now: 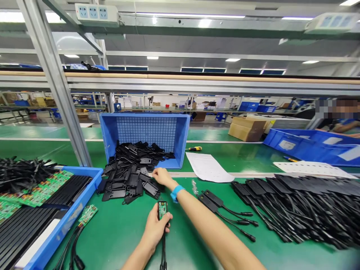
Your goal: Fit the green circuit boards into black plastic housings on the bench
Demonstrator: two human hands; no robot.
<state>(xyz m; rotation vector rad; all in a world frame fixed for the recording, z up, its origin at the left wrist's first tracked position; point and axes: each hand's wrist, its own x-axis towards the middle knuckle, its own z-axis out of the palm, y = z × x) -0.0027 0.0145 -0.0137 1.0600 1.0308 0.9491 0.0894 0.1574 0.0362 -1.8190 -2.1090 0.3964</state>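
Note:
My left hand is wrapped round a small black case with a green circuit board in it. Black cables hang from its lower end toward me. Farther out, my right hand, with a blue band at the wrist, reaches to the edge of a heap of black plastic covers. Its fingers are curled together at the covers; whether they pinch one cannot be made out. The heap spills from a blue bin tipped on its side.
A blue tray at left holds boards, cables and black cases. One wired board lies beside it. Finished-looking black units with cables are rowed at right, two others nearer. A paper sheet and screwdriver lie behind.

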